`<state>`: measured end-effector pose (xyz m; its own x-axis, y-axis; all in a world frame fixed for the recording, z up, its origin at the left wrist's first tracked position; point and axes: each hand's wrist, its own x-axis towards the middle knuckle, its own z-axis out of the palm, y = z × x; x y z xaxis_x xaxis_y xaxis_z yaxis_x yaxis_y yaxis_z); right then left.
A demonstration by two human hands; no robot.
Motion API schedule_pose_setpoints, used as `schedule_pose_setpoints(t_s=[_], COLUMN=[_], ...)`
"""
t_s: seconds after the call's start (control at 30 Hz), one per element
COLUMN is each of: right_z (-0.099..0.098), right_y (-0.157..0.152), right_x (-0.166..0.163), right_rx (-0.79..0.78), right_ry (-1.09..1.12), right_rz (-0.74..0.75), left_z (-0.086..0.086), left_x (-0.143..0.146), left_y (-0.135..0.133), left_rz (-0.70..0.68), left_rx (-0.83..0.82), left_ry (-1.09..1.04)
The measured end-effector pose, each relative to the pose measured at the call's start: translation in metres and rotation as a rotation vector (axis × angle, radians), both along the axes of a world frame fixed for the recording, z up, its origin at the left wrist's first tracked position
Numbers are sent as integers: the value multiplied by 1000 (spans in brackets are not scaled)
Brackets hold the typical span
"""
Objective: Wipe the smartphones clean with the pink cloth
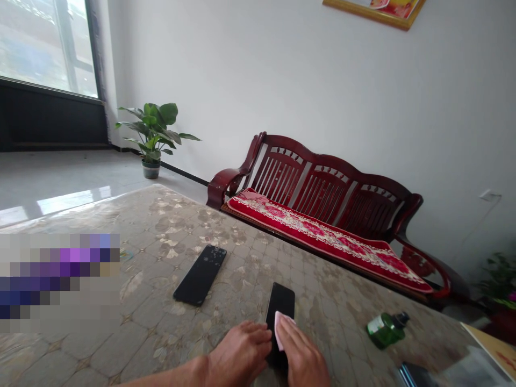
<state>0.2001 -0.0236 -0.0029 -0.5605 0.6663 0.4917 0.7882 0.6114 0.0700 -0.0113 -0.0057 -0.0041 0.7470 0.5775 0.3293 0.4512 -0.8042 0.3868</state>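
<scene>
A black smartphone (281, 296) lies on the patterned tablecloth in front of me, partly covered by both hands. My left hand (244, 346) is closed at the phone's left edge, its fingers bent together and gripping that side. Under the fingers of my right hand (303, 352) is a small pink cloth (279, 329), pressed against the dark face of the phone. To the left lies a second black smartphone (201, 275), with light spots near its upper end. A green bottle (382, 330) with a black top lies on its side to the right.
The table (161, 220) has a floral cover. Some dark flat item (417, 374) and a yellowish board (489, 349) sit at the lower right. Beyond stand a red wooden bench (326, 188) and a potted plant (151, 169). A blurred-out patch hides the left side.
</scene>
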Motion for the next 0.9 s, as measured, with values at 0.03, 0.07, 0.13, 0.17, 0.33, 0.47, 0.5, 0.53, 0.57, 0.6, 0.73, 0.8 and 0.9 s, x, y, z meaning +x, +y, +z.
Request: schedule_pose_setpoints(t_s=[0.03, 0.07, 0.13, 0.17, 0.33, 0.47, 0.5, 0.53, 0.57, 0.6, 0.73, 0.8, 0.9], right_z=[1, 2, 6, 9, 17, 12, 9, 5, 2, -1, -10, -9, 0], right_y=[4, 10, 27, 35, 56, 35, 26, 18, 10, 2, -16, -14, 2], right_x=[-1, -2, -6, -9, -15, -10, -7, -3, 1, 5, 17, 16, 5], right_rx=[-10, -27, -80, -110, -181, -125, -101, -76, -54, -37, -4, -3, -19], right_ry=[13, 29, 59, 73, 89, 43, 32, 21, 8, -9, -71, -66, -6], right_rz=[-31, -73, -175, -223, -309, -256, -223, -182, -138, -98, -33, -42, -113], left_z=[1, 2, 3, 3, 3, 3, 4, 4, 5, 6, 8, 9, 10], left_x=[-1, -1, -2, -2, -2, -3, -3, -3, -3, -3, -3, -3, -3], left_y=[0, -1, -1, -1, 0, 0, 0, 0, -1, -1, -2, -2, -2], left_rz=[-1, -2, -4, -5, -10, -11, -10, -7, -4, -2, 7, 0, -10], left_rx=[-1, -1, 4, 7, -3, -10, -11, -14, -18, -23, -39, -38, -37], left_ry=[3, 5, 5, 3, -2, -4, -3, 0, 5, 12, 43, 49, 41])
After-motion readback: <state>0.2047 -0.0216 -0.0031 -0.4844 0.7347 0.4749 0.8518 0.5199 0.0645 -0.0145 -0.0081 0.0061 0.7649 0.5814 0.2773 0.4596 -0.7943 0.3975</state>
